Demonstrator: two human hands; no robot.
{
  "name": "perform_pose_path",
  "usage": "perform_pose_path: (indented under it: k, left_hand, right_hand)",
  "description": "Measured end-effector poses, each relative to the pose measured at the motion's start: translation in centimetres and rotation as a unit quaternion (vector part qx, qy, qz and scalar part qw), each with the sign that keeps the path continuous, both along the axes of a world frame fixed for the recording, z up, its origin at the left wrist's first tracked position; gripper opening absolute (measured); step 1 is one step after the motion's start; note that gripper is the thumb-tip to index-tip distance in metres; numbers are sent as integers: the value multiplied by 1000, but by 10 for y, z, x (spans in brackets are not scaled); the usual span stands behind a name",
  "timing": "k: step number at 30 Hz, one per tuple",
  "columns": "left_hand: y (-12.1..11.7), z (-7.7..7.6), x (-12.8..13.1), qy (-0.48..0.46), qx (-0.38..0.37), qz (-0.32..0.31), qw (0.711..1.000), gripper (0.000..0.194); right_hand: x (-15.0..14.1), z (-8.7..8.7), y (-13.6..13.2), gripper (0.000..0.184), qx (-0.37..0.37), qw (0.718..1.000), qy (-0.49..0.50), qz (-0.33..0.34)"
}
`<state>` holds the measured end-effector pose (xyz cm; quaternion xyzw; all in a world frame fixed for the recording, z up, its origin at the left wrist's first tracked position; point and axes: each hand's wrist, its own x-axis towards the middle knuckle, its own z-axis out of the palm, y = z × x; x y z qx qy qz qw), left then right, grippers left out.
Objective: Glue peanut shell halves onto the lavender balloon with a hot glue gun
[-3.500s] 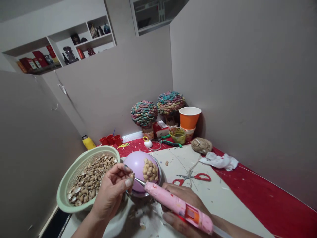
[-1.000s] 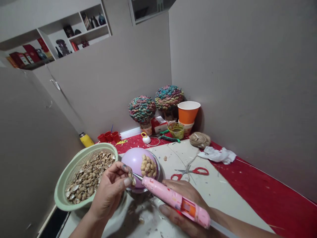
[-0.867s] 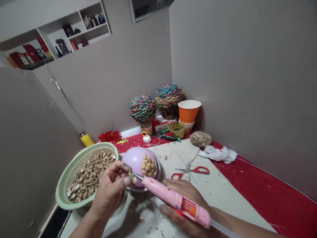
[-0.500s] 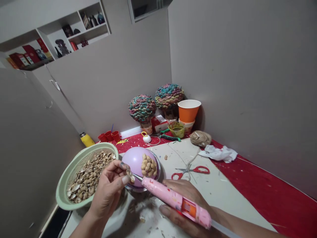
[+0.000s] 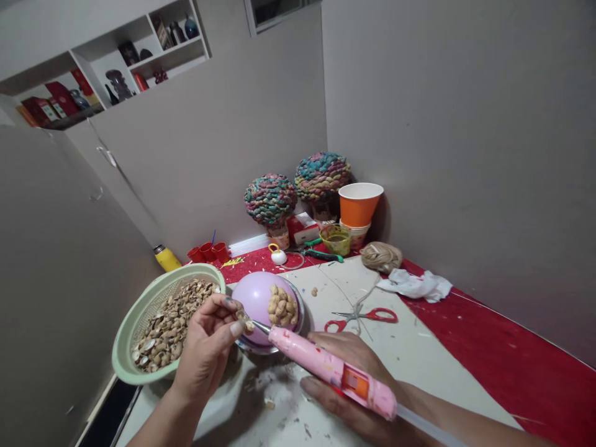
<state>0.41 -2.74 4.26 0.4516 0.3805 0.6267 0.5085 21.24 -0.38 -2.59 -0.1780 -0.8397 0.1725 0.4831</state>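
Between thumb and fingers, my left hand (image 5: 212, 344) pinches a peanut shell (image 5: 245, 321). My right hand (image 5: 349, 366) is wrapped round a pink hot glue gun (image 5: 321, 361), whose metal nozzle points left and meets the shell or sits just beside it. Behind the nozzle, a light purple balloon (image 5: 251, 297) rests in a bowl (image 5: 300, 310). A patch of peanut shells (image 5: 282, 306) covers the balloon's right side. Left of my left hand, a pale green basket (image 5: 121, 347) holds many loose peanut shells (image 5: 172, 323).
Red-handled scissors (image 5: 361, 316) lie right of the bowl. Farther back are a twine ball (image 5: 382, 256), white tissue (image 5: 416, 284), pliers (image 5: 325, 255), an orange paper cup (image 5: 359, 205) and two colourful shell-covered balls (image 5: 270, 200). A yellow bottle (image 5: 166, 259) lies behind the basket.
The view has shifted slightly, so the scene sits a little farther right. Both hands keep almost the same pose, with shell and glue gun nozzle still close together.
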Motion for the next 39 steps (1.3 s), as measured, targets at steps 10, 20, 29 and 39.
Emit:
perform_pose_path:
  k: [10,20,29,39]
  left_hand:
    - [0,-1,-1,6,25,15,1000,22]
    - [2,-1,-2,19,46,30,998,23]
    - [-1,-4,-3,64,82,38,994,21]
    - [0,-12,-4,113,108,57,986,22]
  right_hand:
    - [2,1,0,16,-18,999,4,28]
    - [3,1,0,11,-3,1000,5,29]
    - [3,3,-1,17,-4,1000,6,29]
    - [1,3,-1,25,1,1000,21,21]
